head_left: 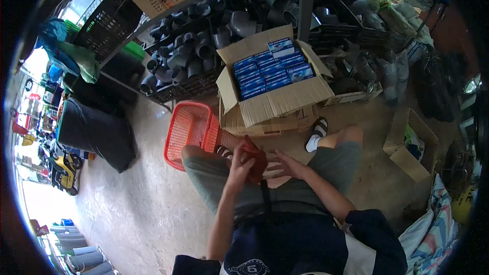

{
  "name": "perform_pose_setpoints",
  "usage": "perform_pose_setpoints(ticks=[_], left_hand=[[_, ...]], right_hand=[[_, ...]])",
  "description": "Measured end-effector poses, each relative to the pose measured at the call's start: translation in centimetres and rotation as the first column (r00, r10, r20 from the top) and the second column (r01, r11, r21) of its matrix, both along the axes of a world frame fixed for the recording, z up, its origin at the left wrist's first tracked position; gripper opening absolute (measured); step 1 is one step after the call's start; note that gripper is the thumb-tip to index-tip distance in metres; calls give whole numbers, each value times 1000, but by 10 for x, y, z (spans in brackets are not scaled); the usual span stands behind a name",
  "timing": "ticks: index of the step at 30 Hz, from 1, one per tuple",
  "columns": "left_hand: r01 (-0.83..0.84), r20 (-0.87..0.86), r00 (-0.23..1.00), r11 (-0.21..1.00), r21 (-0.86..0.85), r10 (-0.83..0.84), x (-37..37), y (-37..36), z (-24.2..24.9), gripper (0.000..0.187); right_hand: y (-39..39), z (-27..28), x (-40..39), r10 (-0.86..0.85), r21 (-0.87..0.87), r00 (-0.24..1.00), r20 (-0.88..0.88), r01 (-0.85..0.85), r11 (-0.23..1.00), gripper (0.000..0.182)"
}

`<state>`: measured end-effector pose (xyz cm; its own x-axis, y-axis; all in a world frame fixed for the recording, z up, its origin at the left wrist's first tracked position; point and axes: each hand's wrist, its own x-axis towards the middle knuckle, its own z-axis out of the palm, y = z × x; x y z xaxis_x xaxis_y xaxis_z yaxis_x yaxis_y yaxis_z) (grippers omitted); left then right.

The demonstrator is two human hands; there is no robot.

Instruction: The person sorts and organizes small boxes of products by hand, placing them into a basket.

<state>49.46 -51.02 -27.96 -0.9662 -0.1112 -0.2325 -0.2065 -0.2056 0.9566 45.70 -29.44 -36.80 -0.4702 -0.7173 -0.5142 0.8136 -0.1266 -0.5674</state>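
Note:
Between my knees my left hand (239,166) grips a dark red item (256,165), which looks like a bag or cloth; its exact form is unclear. My right hand (286,165) is just to the right of it, fingers spread and apart, close to the item's edge. Beyond my hands stands an open cardboard box (285,103) filled with small blue-and-white boxes (272,74). A red plastic basket (175,135) is on the floor to the left of that box, near my left knee.
Grey pipe fittings (188,58) fill crates on a rack behind the box. A metal post (306,5) rises there. An open carton (413,145) stands on the floor at the right, with a striped sack (433,224) nearer. A dark roll (94,132) stands at the left.

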Motion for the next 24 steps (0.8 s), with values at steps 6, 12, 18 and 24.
perform_pose_setpoints(ticks=[6, 12, 18, 24], left_hand=[[205, 46, 979, 951, -229, -200, -37, 4, -52, 45], [53, 366, 924, 985, 167, -111, -44, 9, -64, 64], [-47, 283, 954, 884, 466, -99, -47, 7, -95, 57], [-81, 387, 922, 976, 204, -4, -46, 4, -100, 51]], right_hand=[[-10, -34, -38, -64, 57, 992, -113, 71, 996, 51], [-43, -20, -65, 25, 270, 893, -450, 110, 957, 49], [-46, -26, -64, 41, 363, 825, -563, 203, 909, 27], [-40, -44, -67, 163, 489, 640, -751, 373, 788, 28]])
